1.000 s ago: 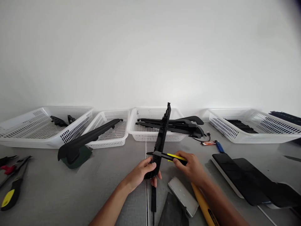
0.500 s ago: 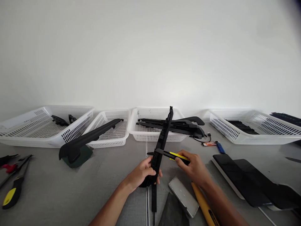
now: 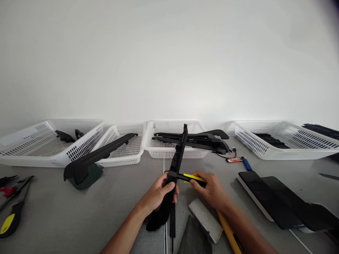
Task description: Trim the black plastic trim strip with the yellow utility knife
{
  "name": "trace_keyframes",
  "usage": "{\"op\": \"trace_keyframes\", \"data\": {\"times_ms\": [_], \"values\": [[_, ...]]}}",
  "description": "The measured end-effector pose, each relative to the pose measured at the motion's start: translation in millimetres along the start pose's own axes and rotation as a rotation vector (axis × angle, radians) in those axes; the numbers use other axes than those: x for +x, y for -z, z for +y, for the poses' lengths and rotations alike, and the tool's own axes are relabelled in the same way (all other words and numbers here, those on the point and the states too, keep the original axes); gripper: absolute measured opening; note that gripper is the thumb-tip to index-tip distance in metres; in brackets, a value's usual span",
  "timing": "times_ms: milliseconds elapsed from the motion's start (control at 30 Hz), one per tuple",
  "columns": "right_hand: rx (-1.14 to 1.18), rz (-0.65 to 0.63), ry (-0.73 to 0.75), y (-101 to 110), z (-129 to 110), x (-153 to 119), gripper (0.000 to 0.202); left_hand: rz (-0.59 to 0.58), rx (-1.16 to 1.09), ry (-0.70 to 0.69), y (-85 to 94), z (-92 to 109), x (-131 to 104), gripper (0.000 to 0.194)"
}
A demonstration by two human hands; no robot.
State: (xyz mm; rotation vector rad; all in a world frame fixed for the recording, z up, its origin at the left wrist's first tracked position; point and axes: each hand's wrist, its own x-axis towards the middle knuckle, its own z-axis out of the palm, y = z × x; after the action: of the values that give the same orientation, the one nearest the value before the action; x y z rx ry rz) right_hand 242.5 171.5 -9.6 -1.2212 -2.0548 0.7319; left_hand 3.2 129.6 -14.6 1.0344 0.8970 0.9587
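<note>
the long black part [image 3: 177, 158] has slid down through the left hand [image 3: 159, 193], its broad end now hanging lower, towards the person, and its narrow tip overlapping the middle white basket [image 3: 156, 152] in view. the left grip is closed around it above the tabletop [image 3: 124, 197]; the right hand [image 3: 212, 188] clasps a yellow-and-black tool [image 3: 194, 178] across it, seemingly working further along its length.

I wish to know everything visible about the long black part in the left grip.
The part, plastic-looking, has a ridged, narrow upper length and a broader lower end. It is held slanting, top leaning right, overlapping a white basket in view. The left grip clasps its lower half; a yellow-black tool lies across it, apparently touching.
</note>
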Motion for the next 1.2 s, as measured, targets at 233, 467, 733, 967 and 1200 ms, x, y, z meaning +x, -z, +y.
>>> {"op": "trace_keyframes", "data": {"times_ms": [233,467,733,967,1200], "values": [[0.018,0.034,0.008,6.8,4.1,1.7,0.038,0.010,-0.021,0.012,-2.1,2.6,-0.3,0.033],[0.046,0.060,-0.033,5.6,3.6,0.9,0.046,0.063,-0.034,0.003,-1.8,6.4,0.6,0.029],[0.092,0.007,-0.055,7.9,-1.2,1.4,0.050,0.033,-0.043,-0.006,-3.6,9.2,-1.4,0.029],[0.108,-0.004,-0.060,7.9,2.2,2.7,0.049,0.013,-0.027,0.009,-2.4,6.9,-0.7,0.035],[0.085,-0.011,-0.052,7.1,0.7,2.1,0.050,0.060,-0.026,0.030,-1.2,6.9,-1.1,0.043]]}}
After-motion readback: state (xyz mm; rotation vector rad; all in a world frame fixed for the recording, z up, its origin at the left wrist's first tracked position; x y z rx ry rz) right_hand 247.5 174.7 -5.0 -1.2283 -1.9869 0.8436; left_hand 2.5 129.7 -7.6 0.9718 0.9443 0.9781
